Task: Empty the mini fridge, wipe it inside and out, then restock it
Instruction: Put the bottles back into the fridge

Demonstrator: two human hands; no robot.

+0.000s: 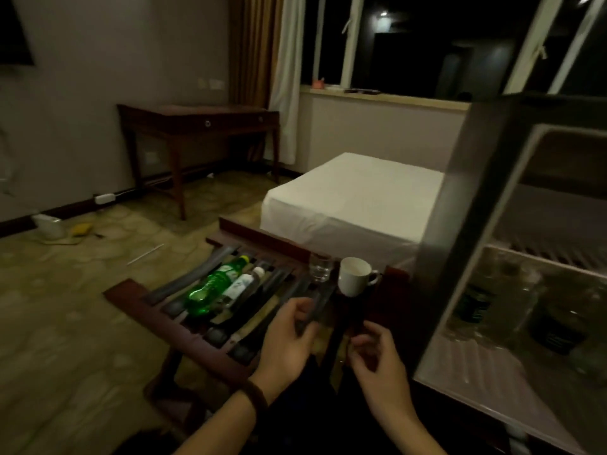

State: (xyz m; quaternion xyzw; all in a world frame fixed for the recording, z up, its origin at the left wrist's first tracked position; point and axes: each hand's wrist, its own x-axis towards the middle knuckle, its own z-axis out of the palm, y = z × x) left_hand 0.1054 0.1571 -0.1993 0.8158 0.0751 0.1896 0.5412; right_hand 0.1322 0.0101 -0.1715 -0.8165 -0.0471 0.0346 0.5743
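The left hand [289,336] hangs over the near edge of a slatted wooden rack [184,326], fingers curled, apparently round one of the rack's dark straps; the dim light leaves it unclear whether it truly grips the strap or only touches it. Just to its right, the right hand [377,362] has its fingers loosely curled with thumb and forefinger near each other, and I cannot tell whether they pinch anything.

Just beyond the left hand's fingertips, a green bottle [213,284] and a clear bottle [241,284] lie side by side on the straps. Beyond and between the two hands, a small glass [320,267] and a white mug [354,277] stand upright at the rack's far right corner.

To the right of the right hand, the mini fridge [460,224] stands open, and dark shapes that look like bottles or jars [476,303] sit on a shelf inside, so emptying seems unfinished.

The risks, as I judge them: the bottles rest on flexible straps with gaps between, so tugging a strap could roll them off or through. The glass and mug stand close to both hands' path to the fridge, and a careless reach in this poor light could knock them over.
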